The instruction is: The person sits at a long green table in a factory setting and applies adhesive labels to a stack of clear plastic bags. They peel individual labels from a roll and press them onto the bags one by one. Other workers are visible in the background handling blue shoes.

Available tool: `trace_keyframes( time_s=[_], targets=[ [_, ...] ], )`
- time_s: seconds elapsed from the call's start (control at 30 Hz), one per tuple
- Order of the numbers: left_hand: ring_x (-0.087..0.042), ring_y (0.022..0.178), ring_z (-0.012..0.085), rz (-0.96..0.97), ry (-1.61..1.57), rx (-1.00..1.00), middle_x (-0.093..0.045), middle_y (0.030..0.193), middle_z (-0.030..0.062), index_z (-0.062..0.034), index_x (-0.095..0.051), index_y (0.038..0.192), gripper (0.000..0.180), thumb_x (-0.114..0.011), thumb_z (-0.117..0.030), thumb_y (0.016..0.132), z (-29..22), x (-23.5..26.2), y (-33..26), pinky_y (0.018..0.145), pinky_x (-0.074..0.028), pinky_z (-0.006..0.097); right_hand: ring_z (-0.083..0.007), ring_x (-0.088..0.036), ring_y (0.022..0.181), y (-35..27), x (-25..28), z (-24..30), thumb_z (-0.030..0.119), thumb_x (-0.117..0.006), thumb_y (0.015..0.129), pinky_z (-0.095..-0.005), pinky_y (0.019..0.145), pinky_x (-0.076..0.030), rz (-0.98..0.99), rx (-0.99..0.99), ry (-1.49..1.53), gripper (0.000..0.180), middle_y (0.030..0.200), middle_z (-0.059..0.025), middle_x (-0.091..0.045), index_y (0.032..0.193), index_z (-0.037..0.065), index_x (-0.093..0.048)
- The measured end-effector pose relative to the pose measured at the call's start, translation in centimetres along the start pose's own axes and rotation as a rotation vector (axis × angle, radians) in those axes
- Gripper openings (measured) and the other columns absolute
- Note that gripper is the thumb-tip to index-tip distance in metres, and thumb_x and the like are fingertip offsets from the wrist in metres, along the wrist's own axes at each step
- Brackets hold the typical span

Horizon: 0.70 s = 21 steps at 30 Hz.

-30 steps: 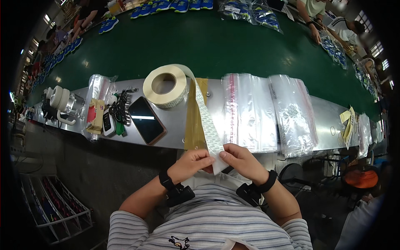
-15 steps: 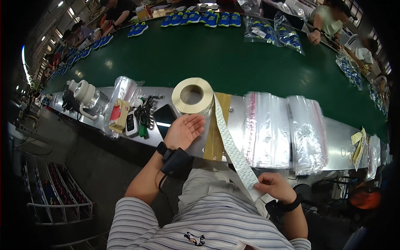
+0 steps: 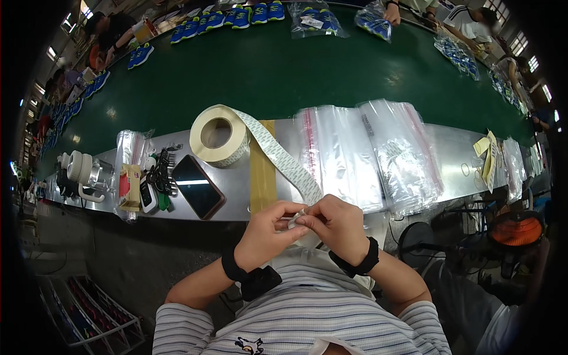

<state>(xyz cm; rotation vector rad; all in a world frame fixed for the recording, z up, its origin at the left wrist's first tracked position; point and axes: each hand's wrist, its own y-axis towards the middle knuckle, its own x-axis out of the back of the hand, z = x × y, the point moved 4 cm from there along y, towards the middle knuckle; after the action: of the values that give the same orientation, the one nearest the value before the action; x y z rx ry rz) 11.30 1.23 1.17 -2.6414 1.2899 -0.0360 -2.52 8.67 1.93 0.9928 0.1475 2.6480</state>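
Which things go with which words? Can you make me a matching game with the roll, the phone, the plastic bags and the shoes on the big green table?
Column one:
1. Label roll
2. Smartphone
3. Plastic bags
4. Sneakers

Column two:
A. See-through, with pinkish-red lines
B. Blue with yellow-green trim
C. Ring-shaped, with a long paper strip pulled out
D. Flat, with a dark screen that shows a bright streak

Right pairs: 1-C, 2-D, 3-A, 4-B
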Motion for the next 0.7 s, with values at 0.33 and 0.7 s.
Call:
trace_keyframes(
  time_s=[0.33,0.7],
  targets=[
    [-0.061,0.091,0.0134,0.013,0.382,-0.227,-0.065,0.104,0.0102,0.0015,-0.062,0.11,0.025,-0.061,-0.006,0.087,-1.0,0.3,0.0,0.075,-0.049,0.025,-0.0199,-0.058,0.061,0.3,0.3,-0.3,0.011,-0.069,0.081,-0.0294,0.056,-0.046,0.119,0.062,0.251,0.01,0.071,-0.0073,-0.059,0.086,0.003,-0.065],
    [-0.065,0.083,0.0146,-0.261,0.041,-0.103,-0.068,0.096,0.0131,0.0075,-0.062,0.098,0.024,-0.046,-0.01,0.096,-3.1,4.2,2.3,0.076,-0.053,0.026,-0.0337,-0.061,0.075,-1.8,-0.2,-2.1,0.031,-0.06,0.086,-0.042,0.064,-0.049,0.415,0.028,-0.068,0.026,0.077,-0.0118,-0.06,0.081,0.005,-0.059]
  ],
)
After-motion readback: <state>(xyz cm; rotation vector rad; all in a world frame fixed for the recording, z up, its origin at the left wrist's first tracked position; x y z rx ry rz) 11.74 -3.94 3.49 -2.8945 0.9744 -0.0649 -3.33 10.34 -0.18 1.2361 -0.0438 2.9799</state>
